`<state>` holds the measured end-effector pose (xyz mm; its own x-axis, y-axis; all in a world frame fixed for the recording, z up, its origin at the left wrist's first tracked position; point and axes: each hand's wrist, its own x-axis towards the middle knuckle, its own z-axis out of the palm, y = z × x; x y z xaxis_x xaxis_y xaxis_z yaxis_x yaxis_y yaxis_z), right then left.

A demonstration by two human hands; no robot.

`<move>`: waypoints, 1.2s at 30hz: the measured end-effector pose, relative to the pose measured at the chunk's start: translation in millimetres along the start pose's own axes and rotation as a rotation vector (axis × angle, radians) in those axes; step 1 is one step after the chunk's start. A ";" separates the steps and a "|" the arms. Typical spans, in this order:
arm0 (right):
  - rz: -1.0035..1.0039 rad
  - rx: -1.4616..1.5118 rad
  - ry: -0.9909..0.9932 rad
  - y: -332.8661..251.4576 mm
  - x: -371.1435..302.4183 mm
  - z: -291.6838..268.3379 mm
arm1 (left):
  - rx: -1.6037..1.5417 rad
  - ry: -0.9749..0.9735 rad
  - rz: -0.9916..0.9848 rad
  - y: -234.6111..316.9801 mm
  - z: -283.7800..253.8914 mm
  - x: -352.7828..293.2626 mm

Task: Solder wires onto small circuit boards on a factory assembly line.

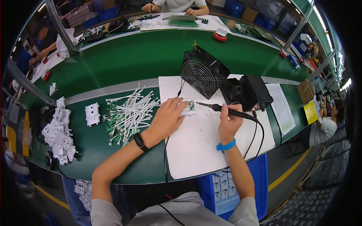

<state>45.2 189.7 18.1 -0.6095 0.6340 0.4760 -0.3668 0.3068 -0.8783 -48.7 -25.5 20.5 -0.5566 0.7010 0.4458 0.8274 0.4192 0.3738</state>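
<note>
The white housing (189, 112) with a green board (192, 106), on the paper (196, 150) in the grip of the left hand (169, 115), looks mid-work, the right hand (229, 124) pinching a soldering iron (215, 107) beside it, while piled wired boards (132, 111) apparently remain.

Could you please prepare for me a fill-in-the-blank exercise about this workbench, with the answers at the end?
1. The right-hand grip holds a slim black soldering iron, whose tip points to the ____.
2. The flat wristband nearest this grip is ____ in colour.
3. The large white rectangular sheet lies on a smooth tabletop coloured ____.
4. The square black fan with a round wire guard stands to the ____ of the heap of long white cables.

Missing words: left; blue; green; right.
</note>
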 end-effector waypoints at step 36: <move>0.030 0.030 -0.006 6.3 -6.4 -1.7 | -0.003 -0.106 0.118 -13.7 -9.8 -0.8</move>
<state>48.0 188.7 9.5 -0.6243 0.6384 0.4502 -0.3697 0.2663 -0.8902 -60.2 -37.5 23.0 -0.4448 0.8020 0.3987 0.8861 0.3292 0.3264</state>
